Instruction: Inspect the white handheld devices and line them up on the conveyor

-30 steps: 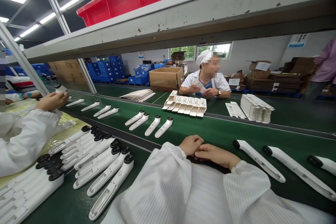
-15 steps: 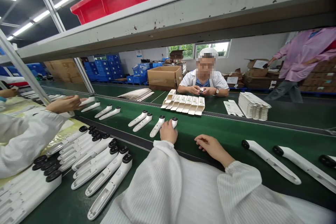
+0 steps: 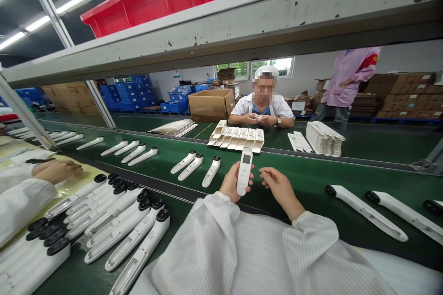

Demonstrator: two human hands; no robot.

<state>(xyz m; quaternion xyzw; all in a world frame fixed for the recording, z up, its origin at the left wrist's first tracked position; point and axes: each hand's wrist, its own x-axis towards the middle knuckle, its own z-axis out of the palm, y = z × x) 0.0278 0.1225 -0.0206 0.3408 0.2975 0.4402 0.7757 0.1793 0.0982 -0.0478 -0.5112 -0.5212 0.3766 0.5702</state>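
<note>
Head view: white handheld device point(image 3: 244, 171) held upright in the left hand point(image 3: 232, 183), wrapped around its lower body, small display point(image 3: 246, 159) unobstructed above the green conveyor belt point(image 3: 311, 170), right hand point(image 3: 279, 188) open, empty and just beside, clear of the casing.

Fluorescent strip lights point(image 3: 58, 20) cross a dark ceiling at 10 o'clock, and a red plastic crate point(image 3: 145, 2) sits on the scuffed grey overhead shelf point(image 3: 221, 23), carried by a slanted steel upright point(image 3: 48, 18). Past the green conveyor bench point(image 3: 311, 179), stacked blue crates point(image 3: 126, 92) stand at 11 o'clock, a bright window point(image 3: 254, 68) glows at 12 — and brown cardboard cartons point(image 3: 404, 92) fill 2 o'clock, against a white wall point(image 3: 404, 57).
</note>
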